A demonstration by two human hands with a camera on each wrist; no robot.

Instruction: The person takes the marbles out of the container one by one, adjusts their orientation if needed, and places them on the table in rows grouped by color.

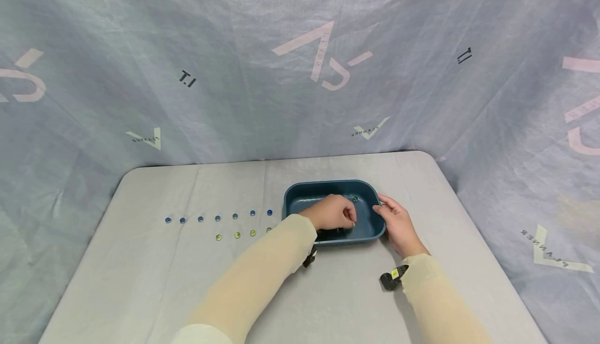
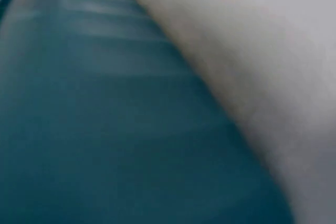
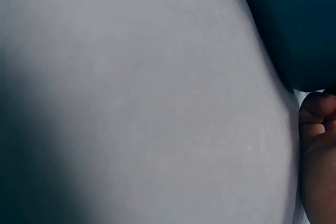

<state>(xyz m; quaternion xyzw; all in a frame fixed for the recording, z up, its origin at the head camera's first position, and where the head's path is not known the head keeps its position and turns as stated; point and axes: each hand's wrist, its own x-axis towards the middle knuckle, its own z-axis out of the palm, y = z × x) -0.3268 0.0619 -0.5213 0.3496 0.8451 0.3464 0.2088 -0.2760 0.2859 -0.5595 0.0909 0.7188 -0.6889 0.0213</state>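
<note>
The blue plastic tray lies on the table, with my left hand reaching in over its near-left side. The left fingers are curled, with the fingertips low over the tray floor; I cannot tell whether they pinch anything. A small greenish glass bead lies in the tray's far right corner. My right hand grips the tray's right end, thumb at the rim and fingers along the outer wall. In the right wrist view, part of that hand shows beside the tray. Tray wall fills much of the left wrist view, blurred.
Left of the tray, a row of several blue glass beads runs across the table. A shorter row of yellow-green beads lies in front of it, its right end close to the left sleeve. Grey cloth hangs behind.
</note>
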